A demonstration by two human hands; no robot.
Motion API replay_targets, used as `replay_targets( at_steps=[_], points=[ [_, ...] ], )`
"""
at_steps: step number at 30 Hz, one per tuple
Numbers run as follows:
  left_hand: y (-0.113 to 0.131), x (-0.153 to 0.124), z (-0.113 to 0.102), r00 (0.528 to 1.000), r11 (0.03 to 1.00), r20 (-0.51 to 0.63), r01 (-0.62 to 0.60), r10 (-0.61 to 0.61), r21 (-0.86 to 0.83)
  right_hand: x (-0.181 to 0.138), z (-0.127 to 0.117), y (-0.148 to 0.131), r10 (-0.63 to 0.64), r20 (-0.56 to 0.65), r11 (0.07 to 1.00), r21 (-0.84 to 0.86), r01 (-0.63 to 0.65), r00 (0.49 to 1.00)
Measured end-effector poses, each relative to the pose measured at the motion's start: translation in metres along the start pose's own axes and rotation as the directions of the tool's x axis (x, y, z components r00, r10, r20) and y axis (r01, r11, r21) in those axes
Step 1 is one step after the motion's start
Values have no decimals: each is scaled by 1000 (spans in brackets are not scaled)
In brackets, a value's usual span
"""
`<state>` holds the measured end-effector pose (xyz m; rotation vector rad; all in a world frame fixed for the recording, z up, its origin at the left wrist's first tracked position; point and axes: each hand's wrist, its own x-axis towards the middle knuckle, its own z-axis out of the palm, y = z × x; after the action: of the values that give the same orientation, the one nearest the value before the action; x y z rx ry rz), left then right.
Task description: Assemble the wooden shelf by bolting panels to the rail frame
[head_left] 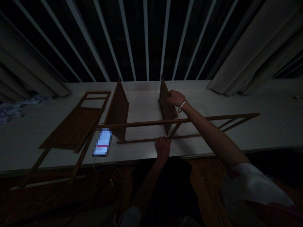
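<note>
In dim light, my right hand (pixel 175 98), with a metal bangle on the wrist, is closed on the top edge of an upright brown wooden panel (pixel 165 104). My left hand (pixel 163 147) rests at the near edge of the pale ledge (pixel 260 104), fingers curled on the lower rail of a long wooden side frame (pixel 146 123) that lies on its edge across the front. A second upright panel (pixel 119 108) stands to the left, joined to the same frame.
Another wooden frame with a solid panel (pixel 75 126) lies flat at the left. A lit phone (pixel 102 142) with a cable sits near the ledge edge. Curtains (pixel 248 53) hang at both sides, white window bars (pixel 146 37) behind. Crumpled cloth (pixel 14 108) lies far left.
</note>
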<state>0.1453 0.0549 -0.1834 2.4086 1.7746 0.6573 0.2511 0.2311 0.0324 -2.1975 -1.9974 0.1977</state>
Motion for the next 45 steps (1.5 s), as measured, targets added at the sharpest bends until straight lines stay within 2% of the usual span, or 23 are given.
replay_targets(
  at_steps=[10, 20, 34, 41, 45],
  points=[
    [4, 2, 2, 999, 999, -9, 31, -31, 13, 1, 0, 2, -15, -14, 1000, 5, 15, 1000],
    [3, 0, 4, 1000, 999, -26, 9, -8, 40, -1, -1, 1, 4, -6, 999, 39, -4, 1000],
    [3, -2, 12, 991, 991, -69, -114, 119, 70, -6, -5, 1, 4, -5, 999, 35, -4, 1000],
    [3, -4, 15, 982, 986, -88, -167, 169, 28, -5, -5, 2, 2, 8, 999, 40, -3, 1000],
    [6, -16, 13, 978, 981, -81, -193, 190, -32, -4, -5, 3, 6, 5, 999, 39, -6, 1000]
  ],
)
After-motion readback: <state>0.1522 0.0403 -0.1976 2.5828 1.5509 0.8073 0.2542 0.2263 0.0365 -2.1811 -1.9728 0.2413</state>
